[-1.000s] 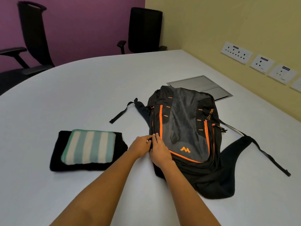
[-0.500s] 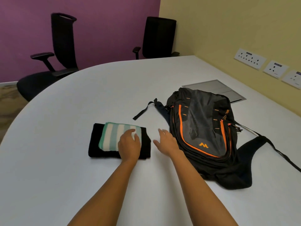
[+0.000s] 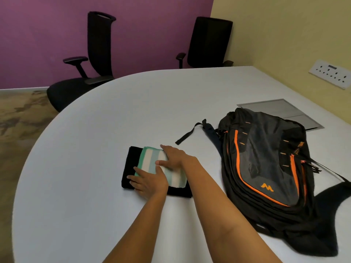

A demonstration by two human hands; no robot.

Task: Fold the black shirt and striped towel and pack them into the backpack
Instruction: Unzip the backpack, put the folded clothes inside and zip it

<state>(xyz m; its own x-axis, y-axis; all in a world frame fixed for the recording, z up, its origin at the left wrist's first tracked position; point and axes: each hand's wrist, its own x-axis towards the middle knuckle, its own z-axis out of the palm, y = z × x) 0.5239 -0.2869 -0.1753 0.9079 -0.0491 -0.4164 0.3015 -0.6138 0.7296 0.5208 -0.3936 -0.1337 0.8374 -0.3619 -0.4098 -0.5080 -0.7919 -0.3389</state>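
A folded green-and-white striped towel [image 3: 147, 160] lies on top of a folded black shirt [image 3: 130, 164] on the white table [image 3: 91, 133]. My left hand [image 3: 148, 184] rests flat on the near left part of the stack, fingers spread over the towel's edge and the shirt. My right hand [image 3: 173, 157] lies across the far side of the towel, fingers straight and pointing left. The black and grey backpack [image 3: 266, 158] with orange zips lies flat to the right of the stack, apart from both hands. Its zips look closed.
A loose backpack strap [image 3: 187, 134] trails on the table between stack and bag. A grey cable hatch [image 3: 275, 109] is set in the table behind the backpack. Two black office chairs [image 3: 98, 54] [image 3: 209, 40] stand at the far edge. Wall sockets [image 3: 330, 73] are at right.
Both hands left the backpack's side and moved left to the stack. The left hand settled first; the right hand has now landed on the towel. The view has swung left.
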